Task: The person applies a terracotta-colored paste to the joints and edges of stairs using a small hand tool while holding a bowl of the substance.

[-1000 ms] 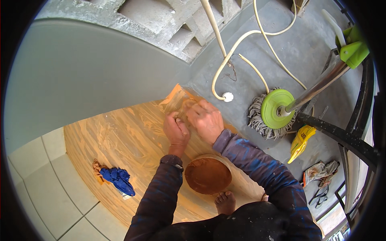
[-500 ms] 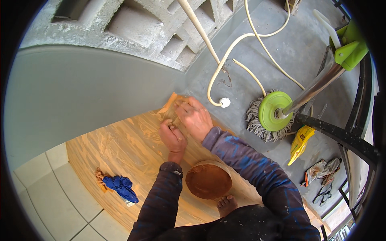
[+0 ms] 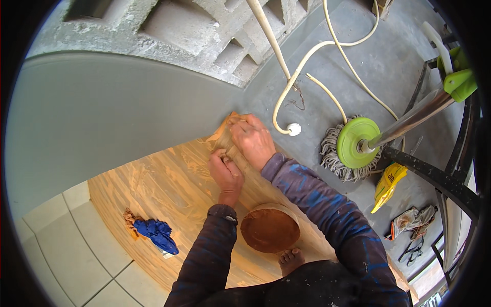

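Observation:
My right hand is closed, its curled fingers pressed down at the far corner of a wooden surface smeared with orange-brown paste. Whatever its fingers hold is hidden. Just left of it and nearer to me, my left hand makes a fist on the same boards; I cannot see what is inside it. An orange patch shows at the corner beside my right fingertips. Between my forearms, close to my bare foot, sits a round bowl of reddish-brown paste.
A crumpled blue cloth lies on the wood at left. Grey wall borders the far side. On the grey floor at right are a mop, a cream cable, a yellow packet and black metal bars.
The whole view has shifted slightly, so things appear a little farther right. My right hand has slid a short way farther toward the corner. Both hands stay closed.

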{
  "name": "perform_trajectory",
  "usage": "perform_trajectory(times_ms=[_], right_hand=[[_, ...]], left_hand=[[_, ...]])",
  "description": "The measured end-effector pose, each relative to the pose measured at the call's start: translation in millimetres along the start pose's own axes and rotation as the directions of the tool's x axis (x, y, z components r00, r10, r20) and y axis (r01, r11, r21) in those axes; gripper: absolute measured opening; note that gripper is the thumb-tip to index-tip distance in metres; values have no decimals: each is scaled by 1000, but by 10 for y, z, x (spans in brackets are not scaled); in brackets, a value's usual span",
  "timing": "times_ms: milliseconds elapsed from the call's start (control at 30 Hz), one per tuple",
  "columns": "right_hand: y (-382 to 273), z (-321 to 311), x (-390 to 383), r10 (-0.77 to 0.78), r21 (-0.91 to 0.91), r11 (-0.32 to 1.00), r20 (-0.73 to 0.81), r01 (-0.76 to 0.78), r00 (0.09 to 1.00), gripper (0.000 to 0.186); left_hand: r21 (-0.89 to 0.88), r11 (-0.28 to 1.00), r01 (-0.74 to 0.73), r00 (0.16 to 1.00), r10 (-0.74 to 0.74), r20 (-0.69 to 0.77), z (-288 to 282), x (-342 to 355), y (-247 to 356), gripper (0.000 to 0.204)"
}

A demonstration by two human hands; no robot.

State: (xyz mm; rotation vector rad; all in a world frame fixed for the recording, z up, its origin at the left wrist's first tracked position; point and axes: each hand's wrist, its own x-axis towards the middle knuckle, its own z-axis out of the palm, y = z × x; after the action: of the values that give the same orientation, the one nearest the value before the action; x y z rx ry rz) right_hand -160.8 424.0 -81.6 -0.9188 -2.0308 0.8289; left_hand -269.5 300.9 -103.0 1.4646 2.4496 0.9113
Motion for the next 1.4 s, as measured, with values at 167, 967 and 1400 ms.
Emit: perform_trajectory(times_ms=[167,967,1400], right_hand=[[-72,-125,-134,-17,68,998,14,16,1000,20],[58,-626,-291,250,265,920,176,-290,952,39],[286,-416,310,-210,92,977,253,193,944,33]], left_hand=[[-33,999,3,1000,-3,-19,-24,8,-65,30],[-5,999,40,999,-40,-36,-53,13,-29,31],[19,1000,22,1000,-22,-14,-3,68,54,29]])
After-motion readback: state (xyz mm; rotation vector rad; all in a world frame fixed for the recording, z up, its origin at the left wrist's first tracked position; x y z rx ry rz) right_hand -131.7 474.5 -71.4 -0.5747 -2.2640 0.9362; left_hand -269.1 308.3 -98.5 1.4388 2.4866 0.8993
